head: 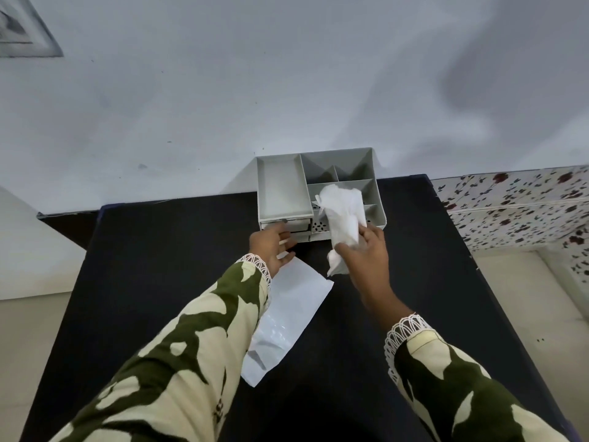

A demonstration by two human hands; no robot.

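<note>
A grey desk organiser [282,189] with several open compartments and small front drawers stands at the far edge of a black table [159,266], against the wall. My right hand [366,256] grips a crumpled white cloth [342,215] in front of the organiser's right side; the cloth rises over the right compartments. My left hand [274,247] reaches to the organiser's lower left drawers, fingers straight and touching the drawer fronts. A flat white plastic pouch [287,314] lies on the table under my left wrist.
A white wall [287,90] rises directly behind the table. A flower-patterned fabric [516,205] covers a surface to the right. Pale floor shows on both sides of the table.
</note>
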